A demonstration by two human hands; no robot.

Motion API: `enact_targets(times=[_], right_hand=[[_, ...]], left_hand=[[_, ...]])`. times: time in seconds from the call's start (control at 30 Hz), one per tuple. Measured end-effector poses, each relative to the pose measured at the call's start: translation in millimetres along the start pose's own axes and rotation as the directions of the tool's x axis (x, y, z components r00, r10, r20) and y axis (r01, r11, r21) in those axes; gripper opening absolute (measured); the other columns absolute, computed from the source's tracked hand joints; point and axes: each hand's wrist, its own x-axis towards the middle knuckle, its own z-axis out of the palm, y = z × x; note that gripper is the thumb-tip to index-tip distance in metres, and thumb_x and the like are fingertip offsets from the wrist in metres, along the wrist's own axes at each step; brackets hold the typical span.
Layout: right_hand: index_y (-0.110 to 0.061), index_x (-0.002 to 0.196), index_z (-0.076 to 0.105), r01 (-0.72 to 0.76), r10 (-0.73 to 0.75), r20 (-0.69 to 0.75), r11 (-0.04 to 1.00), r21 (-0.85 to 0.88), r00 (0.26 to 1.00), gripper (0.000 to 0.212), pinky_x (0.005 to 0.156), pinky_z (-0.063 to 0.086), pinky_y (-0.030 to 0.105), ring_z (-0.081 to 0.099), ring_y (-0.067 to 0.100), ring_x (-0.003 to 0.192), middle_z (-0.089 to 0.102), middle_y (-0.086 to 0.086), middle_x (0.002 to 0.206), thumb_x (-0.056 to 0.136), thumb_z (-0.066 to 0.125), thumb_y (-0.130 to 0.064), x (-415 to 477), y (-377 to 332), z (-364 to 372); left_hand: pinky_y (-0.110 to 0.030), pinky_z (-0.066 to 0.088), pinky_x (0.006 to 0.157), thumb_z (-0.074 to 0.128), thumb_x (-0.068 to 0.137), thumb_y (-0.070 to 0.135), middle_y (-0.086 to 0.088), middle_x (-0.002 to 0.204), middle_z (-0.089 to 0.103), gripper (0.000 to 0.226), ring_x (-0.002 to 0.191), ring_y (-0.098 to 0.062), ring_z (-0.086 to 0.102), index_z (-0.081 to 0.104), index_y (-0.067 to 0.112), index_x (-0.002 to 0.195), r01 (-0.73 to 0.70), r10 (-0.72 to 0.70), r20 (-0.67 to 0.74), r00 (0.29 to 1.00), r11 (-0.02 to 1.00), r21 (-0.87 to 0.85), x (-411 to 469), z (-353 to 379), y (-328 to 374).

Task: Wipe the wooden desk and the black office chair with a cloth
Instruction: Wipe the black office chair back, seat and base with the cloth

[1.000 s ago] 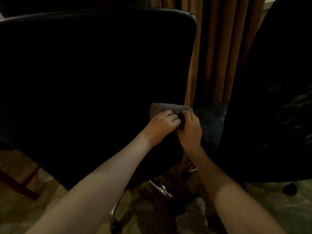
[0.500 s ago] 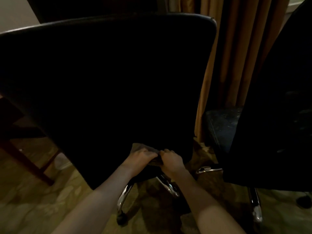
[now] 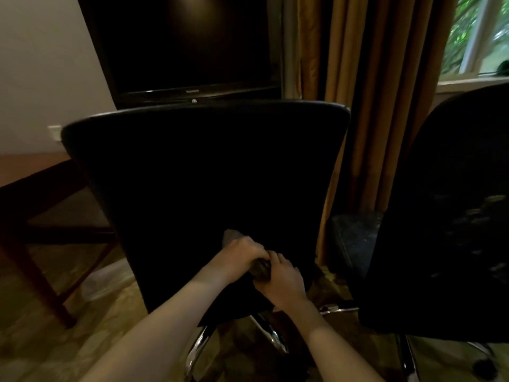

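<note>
Head view: two bare forearms are seen reaching forward from the lower edge. The left hand [image 3: 242,253] is curled over a small crumpled grey cloth [image 3: 230,236], with its grip closed round it. The cloth is pressed against the lower part of the backrest of a black, smooth-skinned office chair [image 3: 206,175]. The right hand [image 3: 285,282] is set just beside the left, and its grip is closed on the darker bunched end of the same cloth. A pale corner of the cloth is shown above the left knuckles.

Below the hands, the chair's shiny chrome star base [image 3: 272,337] is planted on a patterned brownish carpet [image 3: 55,340]. To the right, a second black chair [image 3: 454,216] is stood near the first. To the left, a reddish-brown wooden surface [image 3: 33,166] on slim legs is partly hidden behind the first chair's edge.

Farther back, golden-brown pleated curtains [image 3: 371,106] are hung beyond the gap between the two chairs. A dark flat television screen [image 3: 187,42] is seen above the backrest, beside a pale wall [image 3: 41,64]. At the upper right, green foliage is shown through a window [image 3: 479,37].
</note>
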Motion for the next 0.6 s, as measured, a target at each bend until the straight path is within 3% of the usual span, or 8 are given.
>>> enact_targets(times=[0.17,0.3,0.37,0.5,0.6], right_hand=[[-0.023,0.117,0.054,0.011,-0.004,-0.248,1.0,0.029,0.969,0.039,0.076,0.045,0.031,0.058,0.018,0.101,0.058,-0.004,0.109,0.089,0.052,-0.05,-1.0,-6.1,-35.5],[-0.022,0.111,0.056,0.045,-0.046,-0.335,0.999,-0.011,0.941,0.032,0.076,0.045,0.036,0.06,0.018,0.094,0.059,-0.005,0.1,0.089,0.054,-0.045,-1.4,-6.9,-74.0],[-0.022,0.108,0.057,0.032,-0.039,-0.385,0.999,-0.024,0.922,0.028,0.077,0.043,0.038,0.061,0.02,0.092,0.061,-0.004,0.099,0.089,0.056,-0.042,-1.7,-5.1,-92.9],[-0.021,0.099,0.055,-0.103,0.125,-0.477,0.992,0.072,0.87,0.019,0.075,0.049,0.039,0.062,0.021,0.084,0.061,-0.003,0.093,0.09,0.056,-0.038,3.7,-2.1,-125.2],[-0.017,0.106,0.056,-0.084,0.187,-0.546,0.974,0.208,0.817,0.025,0.072,0.05,0.037,0.062,0.025,0.09,0.061,0.002,0.103,0.091,0.056,-0.037,8.9,2.1,-153.2]], left_hand=[[-0.022,0.025,0.108,0.038,0.098,0.003,0.004,0.141,0.047,0.043,0.133,-0.011,0.037,0.048,0.021,0.136,-0.004,0.006,-0.104,0.995,1.0,0.026,6.6,-44.9,11.9],[-0.034,0.034,0.106,0.038,0.097,0.004,0.003,0.14,0.049,0.043,0.13,-0.015,0.041,0.048,0.022,0.135,-0.017,0.028,-0.13,0.991,0.996,0.089,21.0,-78.6,24.0],[-0.032,0.033,0.107,0.041,0.097,0.009,0.004,0.138,0.049,0.04,0.129,-0.016,0.04,0.048,0.022,0.134,-0.025,0.04,-0.172,0.984,0.996,0.086,29.4,-97.4,28.1],[-0.033,0.035,0.106,0.051,0.09,0.015,-0.006,0.133,0.051,0.036,0.125,-0.023,0.044,0.058,0.016,0.125,-0.095,0.082,-0.39,0.917,0.995,-0.013,39.7,-140.8,27.0],[-0.04,0.026,0.111,0.054,0.086,0.013,-0.014,0.145,0.036,0.043,0.136,-0.033,0.031,0.053,0.015,0.129,-0.01,0.026,-0.507,0.862,0.999,0.034,43.0,-169.1,24.3]])
